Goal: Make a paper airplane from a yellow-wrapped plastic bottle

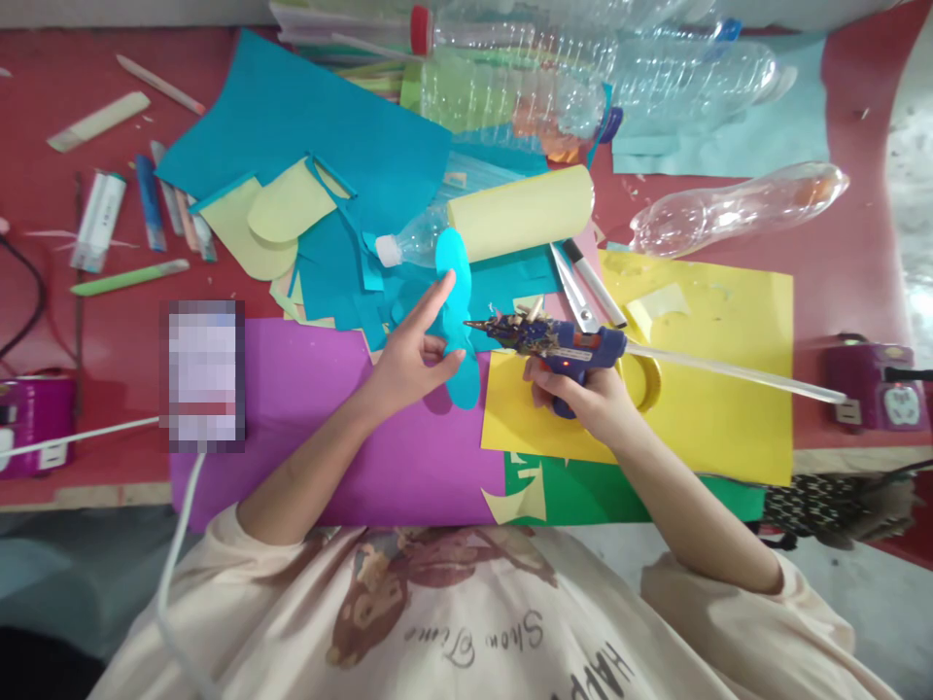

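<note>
A bright blue paper cutout (457, 292) with rounded lobes stands at the middle, pinched at its edge between the thumb and fingers of my left hand (417, 355). My right hand (575, 389) is wrapped around the handle of a blue glue gun (587, 352). Its nozzle points left and ends close to the cutout; whether they touch I cannot tell. Dried scraps cling around the front of the gun, and a long clear glue stick (743, 373) sticks out of its back. Just beyond the cutout lies a plastic bottle wrapped in pale yellow paper (521, 212).
Purple card (306, 408) and yellow card (729, 321) cover the near table. Scissors (575, 287), a marker (594, 282) and a yellow tape roll (648, 381) lie by the gun. Clear bottles (502, 97) lie at the back. A phone (204, 374) with a cable is at left.
</note>
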Demonstrator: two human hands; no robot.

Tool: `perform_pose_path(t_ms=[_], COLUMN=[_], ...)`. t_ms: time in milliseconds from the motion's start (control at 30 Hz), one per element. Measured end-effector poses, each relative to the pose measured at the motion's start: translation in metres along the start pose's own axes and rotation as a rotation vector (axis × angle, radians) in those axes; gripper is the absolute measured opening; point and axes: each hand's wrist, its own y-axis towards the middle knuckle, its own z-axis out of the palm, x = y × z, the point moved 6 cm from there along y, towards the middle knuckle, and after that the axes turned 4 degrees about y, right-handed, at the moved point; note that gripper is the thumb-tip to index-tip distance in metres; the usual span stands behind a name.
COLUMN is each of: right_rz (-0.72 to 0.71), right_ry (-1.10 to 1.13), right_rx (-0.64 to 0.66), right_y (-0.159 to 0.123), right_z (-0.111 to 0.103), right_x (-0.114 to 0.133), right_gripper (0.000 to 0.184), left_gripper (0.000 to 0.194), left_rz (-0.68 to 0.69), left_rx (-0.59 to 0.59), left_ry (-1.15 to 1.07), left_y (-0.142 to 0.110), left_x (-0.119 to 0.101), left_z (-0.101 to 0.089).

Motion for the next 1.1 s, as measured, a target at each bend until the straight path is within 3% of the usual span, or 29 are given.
perform_pose_path(t_ms=[900,1100], right_rz=[0.055,0.081], right_ry=[0.025,0.008], right_rx=[-0.002,0.009], right_y=[-0.0007,-0.0004], right_z=[0.0048,0.0046], right_x=[-0.0045,-0.009], right_gripper=[0.029,0.03], left_gripper=[0.079,0.079], left_rz=[0.009,0.095], left_rx=[0.027,0.053], left_ry=[0.001,0.117], left_y=[-0.0015,-0.0024], left_x=[0.0003,-0.0008], left_z=[0.0012,0.0024])
